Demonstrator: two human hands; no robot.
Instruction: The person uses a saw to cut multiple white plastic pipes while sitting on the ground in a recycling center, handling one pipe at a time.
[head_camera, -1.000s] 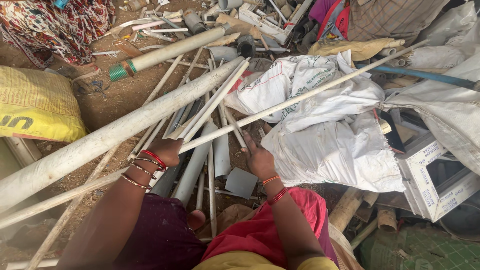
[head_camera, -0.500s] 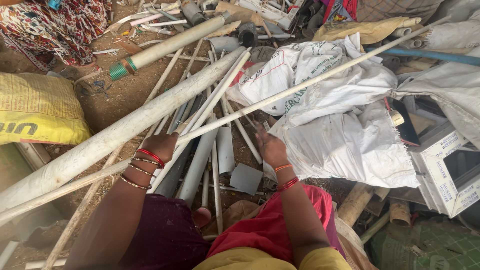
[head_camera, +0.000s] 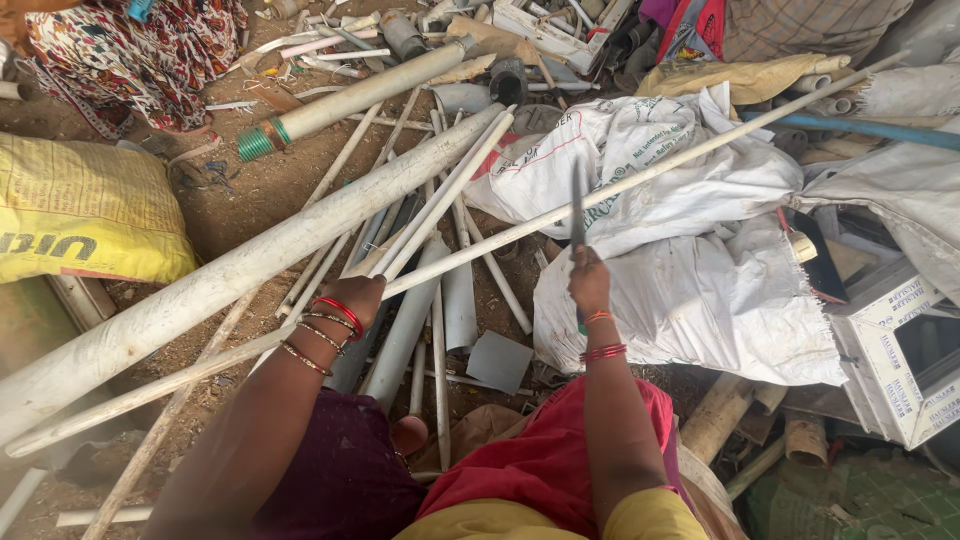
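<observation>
Bare dirt ground (head_camera: 250, 190) strewn with white plastic pipes (head_camera: 240, 275), a yellow sack (head_camera: 85, 210) at left, white sacks (head_camera: 690, 260) at right.

A thin pipe (head_camera: 650, 175) runs slantwise over the sacks (head_camera: 690, 250) on the right and the pipe pile (head_camera: 430, 280) in the middle. A thick pipe (head_camera: 250, 270) lies left of it (roughly parallel), with a filled sack (head_camera: 85, 210) farther left on the ground.

This was an outdoor scrap-sorting yard on bare dirt ground (head_camera: 250, 190). Long white plastic pipes (head_camera: 260, 265) lay heaped across the middle, broken pipe offcuts (head_camera: 490, 40) cluttered twelve o'clock, white woven sacks (head_camera: 680, 250) bulged at two o'clock, and a yellow sack (head_camera: 85, 210) sat at nine o'clock.
</observation>
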